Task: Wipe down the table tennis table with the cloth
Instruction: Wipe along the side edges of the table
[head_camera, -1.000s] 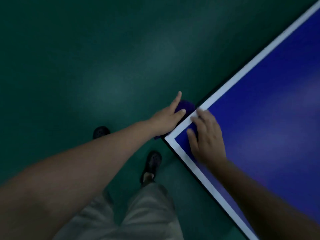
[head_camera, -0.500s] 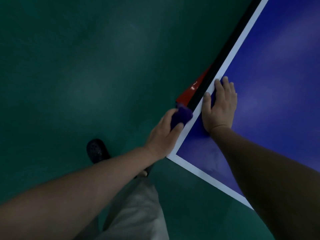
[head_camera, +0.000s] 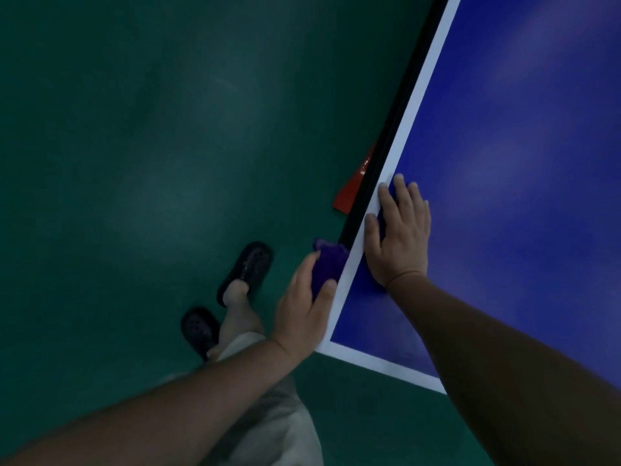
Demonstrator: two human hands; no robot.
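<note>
There's the cloth (head_camera: 327, 267), a small purple wad, bunched up and fuzzy-looking, sitting just off the long side of the table (head_camera: 537, 196), a little way up from its near corner. The left hand (head_camera: 302, 317) grips it, fingers curled over the outer side and thumb hooked round the side nearest the table. The wad sits right at the table's black side rail (head_camera: 386, 146), though in this dim light I can't tell whether it's actually touching.

Over on the tabletop the right hand (head_camera: 400, 243) lies flat, palm down, fingers straight and slightly spread. The thumb and forefinger lie across the white border line (head_camera: 420, 95), and the rest of the hand rests on the blue. It holds nothing.

Now, what you can't see. Most of the cloth is buried inside the left hand's grip, with only a tuft poking out beyond the fingertips. A glossy red piece (head_camera: 353, 190) juts out from under the table's rail further up; the table hides the rest and I can't make out what it is. The table itself runs off past the top and right of the view, and the right forearm covers a stretch of its end line. Beside the table, on the green floor (head_camera: 134, 163), are two dark perforated clogs (head_camera: 247, 272) and a pale trouser leg (head_camera: 268, 415), all murky.
</note>
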